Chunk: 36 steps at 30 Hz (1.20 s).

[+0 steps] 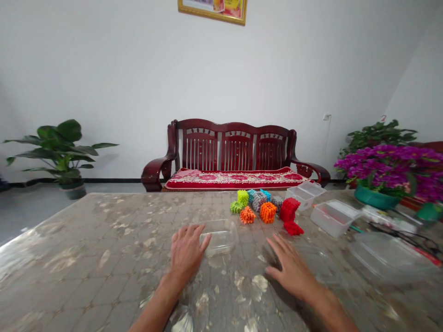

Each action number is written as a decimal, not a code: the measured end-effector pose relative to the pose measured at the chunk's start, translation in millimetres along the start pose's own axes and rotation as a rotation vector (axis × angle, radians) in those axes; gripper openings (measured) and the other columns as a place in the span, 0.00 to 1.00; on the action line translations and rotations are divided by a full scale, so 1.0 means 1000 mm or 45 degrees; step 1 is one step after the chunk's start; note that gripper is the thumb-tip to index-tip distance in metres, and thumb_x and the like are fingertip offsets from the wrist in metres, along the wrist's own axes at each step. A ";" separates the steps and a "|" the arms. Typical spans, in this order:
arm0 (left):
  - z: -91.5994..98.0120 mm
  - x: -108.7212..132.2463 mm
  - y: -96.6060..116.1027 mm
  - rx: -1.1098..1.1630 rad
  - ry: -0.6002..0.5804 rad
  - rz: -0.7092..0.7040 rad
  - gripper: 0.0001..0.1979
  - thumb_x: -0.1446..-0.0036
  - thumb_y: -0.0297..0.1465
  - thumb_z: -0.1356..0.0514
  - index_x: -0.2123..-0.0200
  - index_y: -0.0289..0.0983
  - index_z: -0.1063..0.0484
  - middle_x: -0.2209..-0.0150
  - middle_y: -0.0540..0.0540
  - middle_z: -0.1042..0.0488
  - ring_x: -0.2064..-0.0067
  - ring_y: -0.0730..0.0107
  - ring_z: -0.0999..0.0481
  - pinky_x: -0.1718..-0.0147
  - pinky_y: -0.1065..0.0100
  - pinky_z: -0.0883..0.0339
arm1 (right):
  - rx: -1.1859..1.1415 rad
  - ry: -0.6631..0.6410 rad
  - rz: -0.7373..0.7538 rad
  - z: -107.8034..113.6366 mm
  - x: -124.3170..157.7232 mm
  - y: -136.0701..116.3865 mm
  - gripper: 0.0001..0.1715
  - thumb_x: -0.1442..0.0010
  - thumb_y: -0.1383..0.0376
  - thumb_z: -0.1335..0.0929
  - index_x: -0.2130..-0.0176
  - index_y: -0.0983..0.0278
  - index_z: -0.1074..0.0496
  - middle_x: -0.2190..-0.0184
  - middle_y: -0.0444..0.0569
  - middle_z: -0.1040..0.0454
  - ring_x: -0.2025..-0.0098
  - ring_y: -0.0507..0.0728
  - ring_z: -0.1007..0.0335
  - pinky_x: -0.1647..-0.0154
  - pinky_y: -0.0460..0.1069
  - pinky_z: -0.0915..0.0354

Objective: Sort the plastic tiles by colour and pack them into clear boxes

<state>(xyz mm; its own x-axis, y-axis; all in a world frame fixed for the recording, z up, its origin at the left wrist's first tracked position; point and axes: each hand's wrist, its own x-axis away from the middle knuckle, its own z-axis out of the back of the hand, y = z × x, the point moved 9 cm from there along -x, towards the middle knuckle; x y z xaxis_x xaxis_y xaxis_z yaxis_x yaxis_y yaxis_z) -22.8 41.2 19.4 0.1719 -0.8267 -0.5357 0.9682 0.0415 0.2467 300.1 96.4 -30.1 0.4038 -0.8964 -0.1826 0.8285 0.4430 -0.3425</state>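
My left hand [188, 249] is at the left side of a clear plastic container [221, 237], thumb and fingers apart. Its thumb and fingertips overlap the container's left edge; whether they press on it I cannot tell. My right hand [290, 267] hovers over the table with its fingers spread, holding nothing. Beside it on the right lies a flat clear plastic piece [320, 263], perhaps a lid. Beyond both hands sit clusters of small interlocking plastic pieces: lime green [242, 198], orange [268, 212], red [289, 210], grey [259, 202] and blue.
Two translucent boxes [334, 217] stand right of the clusters, one behind the other. A larger clear lid or box [389, 253], cables and purple flowers in a green pot [377, 197] occupy the table's right side. Behind the patterned tablecloth [114, 240] is a wooden bench [237, 147].
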 end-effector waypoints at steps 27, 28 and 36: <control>-0.063 -0.001 -0.039 1.199 -0.294 0.045 0.47 0.56 0.42 0.29 0.34 0.42 0.43 0.37 0.35 0.41 0.37 0.46 0.34 0.39 0.46 0.36 | -0.882 0.050 0.161 -0.067 -0.075 -0.087 0.54 0.49 0.58 0.26 0.30 0.59 0.47 0.32 0.56 0.40 0.32 0.65 0.43 0.32 0.62 0.45; -0.063 -0.001 -0.039 1.197 -0.286 0.051 0.46 0.56 0.40 0.29 0.35 0.42 0.42 0.37 0.35 0.40 0.37 0.46 0.33 0.39 0.46 0.36 | -0.880 0.136 0.150 -0.059 -0.078 -0.079 0.49 0.47 0.57 0.27 0.32 0.60 0.45 0.34 0.56 0.37 0.34 0.65 0.39 0.34 0.61 0.43; -0.064 -0.005 -0.039 1.161 -0.256 0.066 0.45 0.58 0.32 0.28 0.36 0.42 0.40 0.37 0.36 0.38 0.38 0.48 0.32 0.41 0.48 0.33 | -0.476 1.035 -0.141 0.035 -0.083 0.013 0.27 0.40 0.59 0.38 0.44 0.66 0.31 0.49 0.62 0.25 0.47 0.65 0.30 0.42 0.62 0.35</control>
<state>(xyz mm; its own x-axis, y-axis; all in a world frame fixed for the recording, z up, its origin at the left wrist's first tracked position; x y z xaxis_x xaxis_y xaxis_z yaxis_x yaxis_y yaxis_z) -50.1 79.7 -39.8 0.0937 -0.9213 -0.3775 0.4287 -0.3049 0.8504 291.0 176.3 12.8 -0.1875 -0.7114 -0.6773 0.6091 0.4568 -0.6483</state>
